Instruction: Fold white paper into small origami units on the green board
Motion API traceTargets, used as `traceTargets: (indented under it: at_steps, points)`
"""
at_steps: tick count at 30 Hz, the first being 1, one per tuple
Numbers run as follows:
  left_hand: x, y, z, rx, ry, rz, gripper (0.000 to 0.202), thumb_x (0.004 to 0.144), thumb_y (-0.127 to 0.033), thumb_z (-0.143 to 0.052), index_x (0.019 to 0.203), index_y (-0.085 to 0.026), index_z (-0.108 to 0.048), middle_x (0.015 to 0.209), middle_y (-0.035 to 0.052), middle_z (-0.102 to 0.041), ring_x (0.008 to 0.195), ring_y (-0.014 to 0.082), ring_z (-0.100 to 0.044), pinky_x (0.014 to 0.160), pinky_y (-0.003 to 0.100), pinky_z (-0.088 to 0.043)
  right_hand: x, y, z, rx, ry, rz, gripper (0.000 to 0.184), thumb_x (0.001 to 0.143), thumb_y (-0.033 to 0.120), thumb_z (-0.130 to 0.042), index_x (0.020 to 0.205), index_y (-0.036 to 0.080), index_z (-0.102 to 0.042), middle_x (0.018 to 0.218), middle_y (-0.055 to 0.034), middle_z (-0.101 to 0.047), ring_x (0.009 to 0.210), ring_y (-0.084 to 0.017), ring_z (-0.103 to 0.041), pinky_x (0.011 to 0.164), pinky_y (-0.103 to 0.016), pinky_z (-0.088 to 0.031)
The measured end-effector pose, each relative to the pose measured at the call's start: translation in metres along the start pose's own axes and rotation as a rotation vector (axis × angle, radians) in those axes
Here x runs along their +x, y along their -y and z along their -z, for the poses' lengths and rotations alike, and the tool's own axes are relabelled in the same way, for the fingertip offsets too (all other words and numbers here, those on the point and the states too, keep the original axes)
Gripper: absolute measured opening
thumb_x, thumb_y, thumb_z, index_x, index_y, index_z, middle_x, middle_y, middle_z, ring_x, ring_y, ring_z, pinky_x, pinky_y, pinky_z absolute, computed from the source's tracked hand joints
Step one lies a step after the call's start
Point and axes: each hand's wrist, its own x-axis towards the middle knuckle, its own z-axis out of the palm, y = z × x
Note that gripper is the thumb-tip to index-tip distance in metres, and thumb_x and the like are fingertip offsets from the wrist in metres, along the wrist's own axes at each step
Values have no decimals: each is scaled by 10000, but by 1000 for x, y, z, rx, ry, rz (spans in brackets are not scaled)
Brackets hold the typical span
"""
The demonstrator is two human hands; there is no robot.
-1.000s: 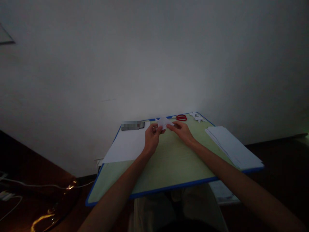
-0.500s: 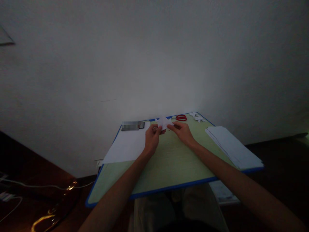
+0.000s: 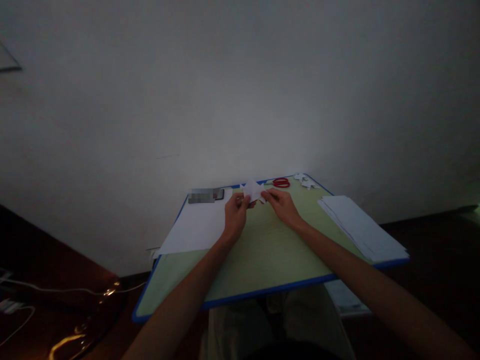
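Between my hands is a small white folded paper (image 3: 253,189) with several pointed corners, held over the far part of the green table (image 3: 277,250). My left hand (image 3: 237,212) pinches its left lower edge, thumb on top and fingers underneath. On the other side, my right hand (image 3: 282,204) grips the paper's right edge between thumb and fingers. Just behind my right hand lies a pair of scissors with red handles (image 3: 281,183), its blades partly hidden by the paper.
A white sheet (image 3: 198,225) covers the table's left side, with a dark, partly blurred phone-like device (image 3: 219,194) at its far end. Small folded paper pieces (image 3: 309,184) lie at the far right corner. A stack of white paper (image 3: 360,225) rests along the right edge. Behind stands a wall (image 3: 240,100).
My right fingers have shifted slightly along the paper's right edge, and more of its right-hand points show. Both hands keep hold of it in nearly the same place.
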Motion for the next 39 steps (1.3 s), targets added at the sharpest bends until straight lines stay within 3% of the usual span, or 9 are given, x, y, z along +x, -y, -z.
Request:
traceTargets:
  at_steps: [6, 10, 15, 19, 39]
  points:
    - [0, -1, 0, 14, -18, 11, 418, 794, -541, -772, 903, -154, -657, 799, 64, -758, 719, 206, -750, 754, 363, -625, 0, -1, 1, 13, -44, -34, 483, 912, 621, -562, 703, 200, -674, 677, -18, -647, 666, -181, -581, 638, -300, -470]
    - [1, 1, 0, -1, -40, 27, 418, 803, -533, -763, 920, -146, -661, 817, 76, -763, 737, 214, -755, 785, 387, -627, -1, -4, 0, 164, -69, -69, 299, 802, 501, -738, 874, 213, -707, 839, -33, -736, 778, -201, -677, 760, -338, -546]
    - [2, 3, -1, 5, -44, 14, 406, 820, -520, -745, 935, -141, -655, 839, 83, -766, 757, 219, -758, 791, 391, -626, -1, -4, 1, 202, -132, -31, 297, 778, 369, -790, 1008, 229, -666, 852, -15, -730, 791, -183, -698, 788, -335, -567]
    - [2, 3, 0, 35, -56, 16, 403, 817, -518, -750, 930, -145, -650, 827, 80, -762, 748, 219, -757, 777, 383, -625, -1, -5, 2, 173, -128, 9, 247, 803, 382, -776, 973, 214, -711, 950, -49, -748, 844, -189, -707, 834, -350, -576]
    - [2, 0, 1, 89, -67, -25, 381, 842, -517, -726, 917, -149, -662, 794, 76, -761, 737, 218, -756, 746, 364, -621, 2, -10, 3, 163, -138, 4, 231, 789, 345, -794, 964, 197, -765, 951, -72, -783, 847, -220, -731, 863, -393, -585]
